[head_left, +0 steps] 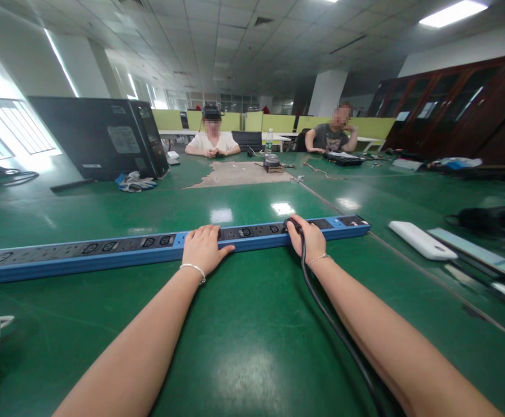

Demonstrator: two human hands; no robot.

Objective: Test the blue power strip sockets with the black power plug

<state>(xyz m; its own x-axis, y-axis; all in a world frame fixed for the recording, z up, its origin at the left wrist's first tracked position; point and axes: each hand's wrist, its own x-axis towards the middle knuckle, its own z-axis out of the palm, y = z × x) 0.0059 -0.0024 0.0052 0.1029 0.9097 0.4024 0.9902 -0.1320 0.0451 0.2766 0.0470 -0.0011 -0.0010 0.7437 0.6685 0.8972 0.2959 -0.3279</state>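
A long blue power strip (117, 263) with black sockets lies across the green table in front of me. My left hand (202, 246) grips it near the middle, fingers over the top and thumb stretched along the near side. Toward its right end, my right hand (307, 238) is closed round a black plug (293, 223) at the sockets. How deep the plug sits is hidden by my fingers. From it a thick black cable (322, 307) runs down beside my right forearm to the bottom edge.
A black computer case (100, 139) and gloves (135, 182) are at the far left. At right lie a white power bank-like block (421, 240) and a pale flat strip (476, 250). Two people sit across the table, near a water bottle (269, 141).
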